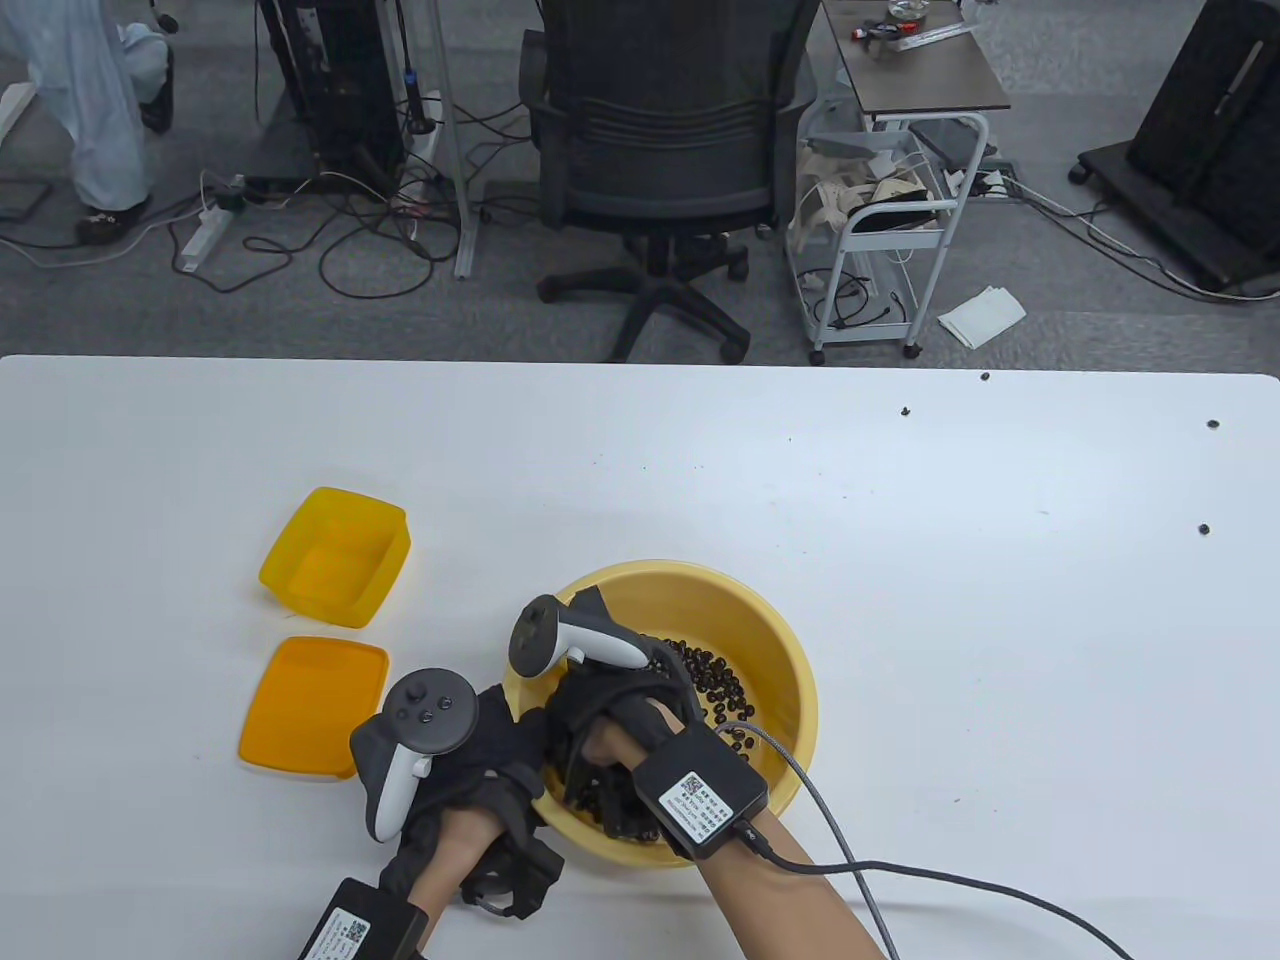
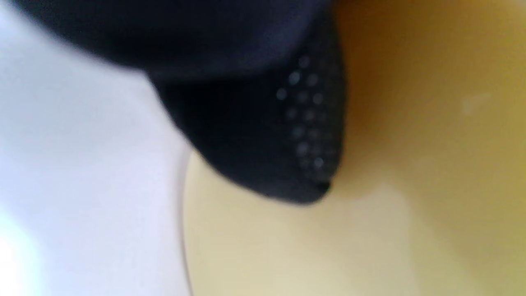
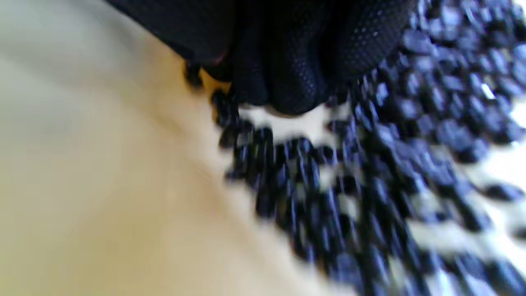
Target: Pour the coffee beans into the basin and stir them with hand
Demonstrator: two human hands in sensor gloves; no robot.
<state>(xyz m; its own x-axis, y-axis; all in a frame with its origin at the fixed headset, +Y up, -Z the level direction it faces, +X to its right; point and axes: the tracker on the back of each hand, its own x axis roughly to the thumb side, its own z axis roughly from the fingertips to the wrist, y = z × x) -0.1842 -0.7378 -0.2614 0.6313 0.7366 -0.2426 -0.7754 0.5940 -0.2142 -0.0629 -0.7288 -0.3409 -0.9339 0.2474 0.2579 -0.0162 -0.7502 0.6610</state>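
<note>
A round yellow basin (image 1: 775, 640) stands on the white table near the front. Dark coffee beans (image 1: 715, 685) lie on its bottom. My right hand (image 1: 600, 735) reaches down inside the basin, and its tracker covers most of the fingers. In the right wrist view the gloved fingers (image 3: 296, 61) hang close together with their tips among the blurred beans (image 3: 411, 164). My left hand (image 1: 495, 770) holds the basin's near-left rim. The left wrist view shows a gloved fingertip (image 2: 263, 135) against the basin's outer wall (image 2: 411, 164).
An empty yellow box (image 1: 335, 555) and its orange lid (image 1: 315, 705) lie left of the basin, close to my left hand. A few stray beans (image 1: 1204, 528) sit far right on the table. A cable runs from my right wrist toward the front right.
</note>
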